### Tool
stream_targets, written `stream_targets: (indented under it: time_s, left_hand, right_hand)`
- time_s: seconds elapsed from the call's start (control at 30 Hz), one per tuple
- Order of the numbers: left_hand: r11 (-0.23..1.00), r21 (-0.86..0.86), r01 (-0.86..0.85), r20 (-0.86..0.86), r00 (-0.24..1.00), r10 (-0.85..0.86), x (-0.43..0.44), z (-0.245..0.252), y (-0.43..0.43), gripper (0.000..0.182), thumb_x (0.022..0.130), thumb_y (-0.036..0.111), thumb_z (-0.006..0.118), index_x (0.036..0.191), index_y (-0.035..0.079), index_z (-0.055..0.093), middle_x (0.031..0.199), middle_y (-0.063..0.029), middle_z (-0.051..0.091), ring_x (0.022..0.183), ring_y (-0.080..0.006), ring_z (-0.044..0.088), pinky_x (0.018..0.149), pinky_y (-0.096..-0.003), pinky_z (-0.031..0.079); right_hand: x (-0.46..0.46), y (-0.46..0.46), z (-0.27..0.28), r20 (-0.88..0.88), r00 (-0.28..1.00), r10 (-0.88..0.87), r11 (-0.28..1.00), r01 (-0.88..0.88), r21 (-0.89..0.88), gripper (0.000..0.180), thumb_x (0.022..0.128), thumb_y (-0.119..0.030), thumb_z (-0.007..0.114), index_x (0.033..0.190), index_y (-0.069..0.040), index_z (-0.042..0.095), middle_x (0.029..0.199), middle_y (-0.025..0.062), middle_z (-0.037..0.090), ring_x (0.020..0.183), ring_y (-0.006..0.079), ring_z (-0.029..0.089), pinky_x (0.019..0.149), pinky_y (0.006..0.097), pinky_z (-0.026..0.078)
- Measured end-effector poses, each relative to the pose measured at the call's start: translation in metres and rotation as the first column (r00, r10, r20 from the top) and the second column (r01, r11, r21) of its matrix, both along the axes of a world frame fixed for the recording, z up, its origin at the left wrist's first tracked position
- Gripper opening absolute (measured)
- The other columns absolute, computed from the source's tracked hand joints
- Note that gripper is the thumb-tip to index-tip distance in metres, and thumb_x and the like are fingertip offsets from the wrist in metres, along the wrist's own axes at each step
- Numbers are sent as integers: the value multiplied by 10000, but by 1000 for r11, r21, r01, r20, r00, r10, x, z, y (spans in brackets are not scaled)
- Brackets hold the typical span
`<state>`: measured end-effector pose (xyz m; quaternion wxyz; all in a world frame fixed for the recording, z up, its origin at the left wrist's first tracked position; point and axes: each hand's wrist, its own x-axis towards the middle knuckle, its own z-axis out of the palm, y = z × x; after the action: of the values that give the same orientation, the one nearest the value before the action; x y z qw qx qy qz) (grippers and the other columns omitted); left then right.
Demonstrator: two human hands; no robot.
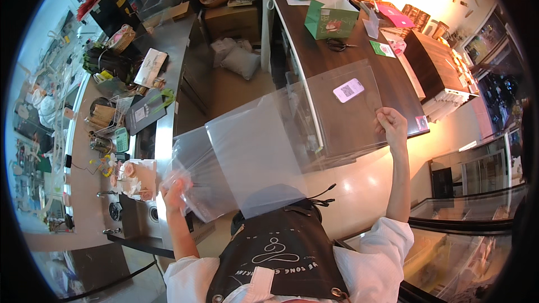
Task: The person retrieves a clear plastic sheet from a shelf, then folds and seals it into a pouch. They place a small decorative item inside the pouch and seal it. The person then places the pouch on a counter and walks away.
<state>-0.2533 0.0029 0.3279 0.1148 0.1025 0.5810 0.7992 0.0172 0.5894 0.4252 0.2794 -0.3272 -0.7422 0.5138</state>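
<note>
A long transparent plastic sheet or bag (337,126) is stretched across in front of me, over the gap between two counters. My left hand (173,189) grips its bunched, crinkled end beside the sink counter. At the far corner, my right hand (390,126) pinches the plastic between thumb and fingers above the dark wooden counter (393,88). A cloudier, whitish panel (257,155) fills the middle of the span; whether it is a second layer is not plain. Under or beside the film on the wood lies a smartphone (348,90) with a code on its lit screen.
On the wooden counter are a green paper gift bag (332,19), scissors (337,45) and a small card (382,49). The steel counter at left holds a dark gift bag (145,111), a calculator (121,139) and flowers (137,181). Stuffed plastic bags (240,61) lie on the floor.
</note>
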Motion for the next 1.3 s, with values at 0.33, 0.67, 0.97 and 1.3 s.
stream_targets:
  time_s: [0.33,0.67,0.97,1.3]
  left_hand:
    - [977,82,-198,-20,979,201,-32,-59,-105,289,952,156,648,1179,-23,637,1090,-138,636,1014,-259,652,867,-401,555]
    - [749,585,-310,220,950,222,-82,-74,-199,502,1040,231,589,1427,-84,532,1427,-254,592,1263,-325,609,1128,-458,449]
    - [509,627,589,-349,797,-493,-97,22,-49,269,966,110,577,1210,1,545,1059,-99,579,939,-203,612,776,-250,500]
    - [416,-907,-65,-343,685,-642,-54,24,68,1189,715,478,900,1643,106,256,1482,-212,394,1352,-401,481,1131,-462,414]
  right_hand:
    - [62,67,-31,-60,975,-214,960,222,171,138,1000,-104,696,1104,-17,722,811,19,703,666,71,609,584,218,461]
    - [168,122,-21,-164,947,-275,932,304,197,163,1052,-135,631,1150,-24,698,793,-15,626,587,37,465,530,196,326]
    - [171,123,-6,-229,906,-357,910,392,133,180,1052,-158,639,1155,-26,703,801,-20,616,573,22,441,516,185,300]
    - [137,68,64,-391,895,-212,902,334,274,198,1072,-159,612,1209,-36,684,818,-22,597,584,19,424,529,179,304]
